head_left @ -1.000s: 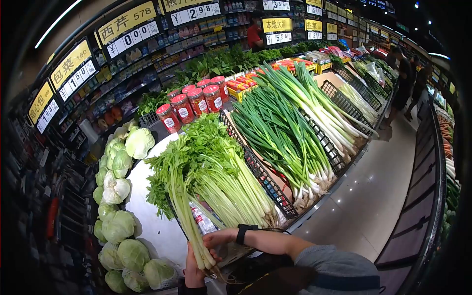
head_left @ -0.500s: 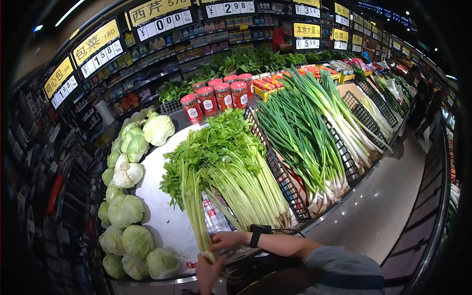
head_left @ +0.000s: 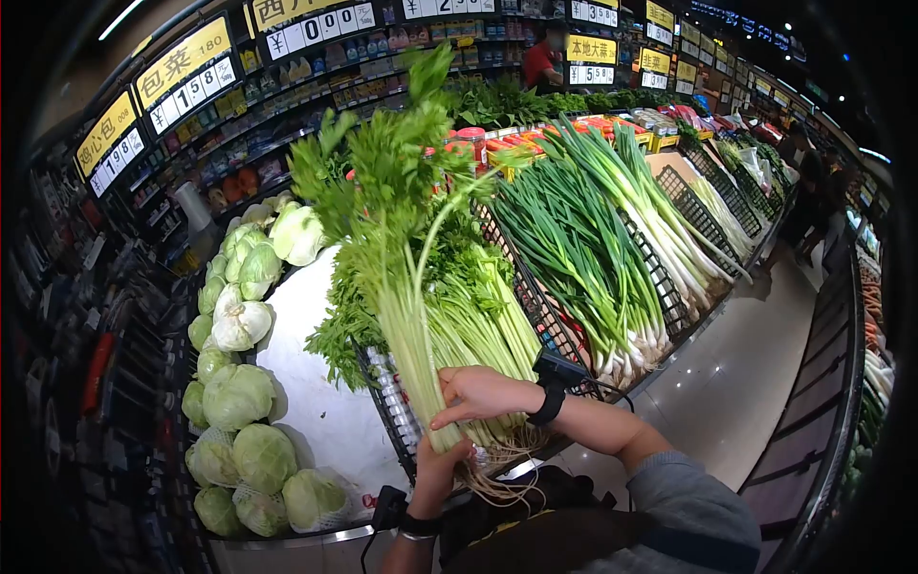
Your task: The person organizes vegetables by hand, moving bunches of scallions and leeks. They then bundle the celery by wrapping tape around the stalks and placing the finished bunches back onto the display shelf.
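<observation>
My left hand (head_left: 442,471) is closed around the root end of a celery bunch (head_left: 406,330), which stands raised and nearly upright. Pale roots trail below that hand. My right hand (head_left: 481,393) is closed on the stalks a little higher up. The bunch's leafy top is blurred and covers most of the red-lidded jars behind. More celery (head_left: 478,325) lies just beyond and to the right of my hands. A black mesh divider (head_left: 382,407) shows to the left of the held stalks.
Cabbages (head_left: 241,397) line the left of the white display surface (head_left: 330,421). Green onions (head_left: 583,258) lie to the right, between black mesh dividers. Price signs (head_left: 186,77) hang above the back. A person in red (head_left: 543,65) stands behind the display.
Both hands have risen with the celery bunch, whose top has swung up in front of the jars. The black divider beside the celery has come into sight.
</observation>
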The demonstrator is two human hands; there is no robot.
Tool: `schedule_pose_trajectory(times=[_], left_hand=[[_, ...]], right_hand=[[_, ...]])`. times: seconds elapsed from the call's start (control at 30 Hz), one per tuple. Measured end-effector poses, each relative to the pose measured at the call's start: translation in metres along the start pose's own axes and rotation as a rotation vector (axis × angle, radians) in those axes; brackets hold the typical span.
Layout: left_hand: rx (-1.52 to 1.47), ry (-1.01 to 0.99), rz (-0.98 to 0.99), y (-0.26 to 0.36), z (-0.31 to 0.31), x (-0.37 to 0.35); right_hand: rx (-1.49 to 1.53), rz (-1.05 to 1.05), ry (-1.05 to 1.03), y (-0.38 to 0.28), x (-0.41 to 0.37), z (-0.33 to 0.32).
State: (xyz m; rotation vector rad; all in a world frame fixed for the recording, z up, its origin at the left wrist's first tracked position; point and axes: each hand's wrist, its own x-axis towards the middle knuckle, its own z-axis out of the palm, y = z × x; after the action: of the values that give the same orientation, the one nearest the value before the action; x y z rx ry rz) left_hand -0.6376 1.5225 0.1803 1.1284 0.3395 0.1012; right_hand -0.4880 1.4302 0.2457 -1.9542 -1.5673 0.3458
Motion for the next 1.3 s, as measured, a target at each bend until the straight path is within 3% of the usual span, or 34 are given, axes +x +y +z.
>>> schedule_pose_trajectory(times=[0.03, 0.07, 0.1, 0.13, 0.17, 0.2, 0.3, 0.33, 0.43, 0.47, 0.53, 0.6, 0.67, 0.7, 0.73, 0.8, 0.83, 0.87, 0.93, 1.0, 1.07, 1.1, 1.13, 1.2, 1.23, 1.3], left_hand=[[-0.080, -0.035, -0.154, -0.003, 0.001, -0.001], [-0.079, -0.037, -0.155, -0.009, -0.003, 0.000], [-0.278, -0.082, -0.283, -0.017, -0.009, 0.005], [-0.477, -0.128, -0.412, -0.023, -0.015, 0.009], [-0.589, -0.193, -0.425, -0.026, -0.019, 0.012], [-0.588, -0.196, -0.427, -0.028, -0.018, 0.011], [-0.909, -0.361, -0.485, -0.021, -0.001, 0.001], [-0.908, -0.360, -0.495, -0.022, 0.000, -0.002], [-1.199, -0.548, -0.460, -0.028, -0.001, -0.006], [-1.191, -0.543, -0.464, -0.028, -0.004, -0.007], [-0.661, -0.447, -0.314, -0.019, -0.010, -0.017], [-0.512, -0.465, -0.383, -0.010, -0.031, -0.018], [-0.086, -0.275, -0.547, -0.021, -0.064, -0.009], [0.180, -0.170, -0.481, -0.017, -0.073, -0.010], [0.180, -0.165, -0.484, -0.009, -0.067, -0.014], [0.474, -0.063, -0.385, 0.003, -0.051, -0.016], [0.681, -0.044, -0.325, 0.001, -0.043, -0.014], [0.680, -0.040, -0.323, -0.003, -0.032, -0.012], [0.979, 0.023, -0.124, -0.015, -0.014, -0.010], [0.966, 0.021, -0.119, -0.045, -0.020, 0.002], [0.339, -0.012, -0.352, -0.056, -0.015, 0.005], [0.239, -0.048, -0.325, -0.053, -0.013, 0.002], [0.247, -0.055, -0.325, -0.044, -0.012, 0.000], [-0.015, -0.169, -0.272, -0.018, -0.005, -0.009], [-0.196, -0.138, -0.231, 0.004, 0.013, -0.020], [-0.320, -0.264, -0.231, 0.026, 0.022, -0.024]], right_hand=[[0.051, 0.047, -0.147, 0.016, -0.004, 0.007], [0.102, 0.092, -0.294, 0.031, -0.008, 0.014], [0.102, 0.093, -0.290, 0.046, -0.015, 0.021], [0.351, 0.008, -0.291, 0.059, -0.025, 0.030], [0.600, -0.078, -0.289, 0.067, -0.034, 0.039], [0.599, -0.075, -0.286, 0.072, -0.043, 0.048], [1.229, 0.317, -0.378, 0.093, -0.061, 0.089], [1.235, 0.322, -0.372, 0.087, -0.065, 0.096], [1.631, 0.329, -0.302, 0.058, -0.058, 0.096], [1.638, 0.322, -0.298, 0.067, -0.055, 0.103], [1.418, 0.149, -0.418, 0.091, -0.046, 0.122], [1.419, 0.191, -0.416, 0.068, -0.046, 0.105], [1.247, 0.267, -0.283, 0.072, -0.046, 0.106], [1.251, 0.265, -0.287, 0.073, -0.045, 0.107], [1.209, 0.262, -0.288, 0.073, -0.044, 0.108], [1.165, 0.261, -0.292, 0.083, -0.042, 0.118], [1.049, 0.245, -0.305, 0.097, -0.037, 0.131], [0.935, 0.226, -0.316, 0.098, -0.033, 0.133], [0.774, 0.283, -0.279, 0.087, -0.039, 0.118], [0.610, 0.337, -0.237, 0.075, -0.043, 0.097], [0.577, 0.305, -0.221, 0.066, -0.049, 0.079], [0.645, 0.311, -0.349, 0.061, -0.050, 0.059], [0.646, 0.311, -0.338, 0.062, -0.051, 0.051], [0.935, 0.012, -0.242, 0.064, -0.057, 0.037], [0.947, 0.120, -0.354, 0.060, -0.059, 0.024], [1.050, 0.100, -0.316, 0.066, -0.057, 0.036]])
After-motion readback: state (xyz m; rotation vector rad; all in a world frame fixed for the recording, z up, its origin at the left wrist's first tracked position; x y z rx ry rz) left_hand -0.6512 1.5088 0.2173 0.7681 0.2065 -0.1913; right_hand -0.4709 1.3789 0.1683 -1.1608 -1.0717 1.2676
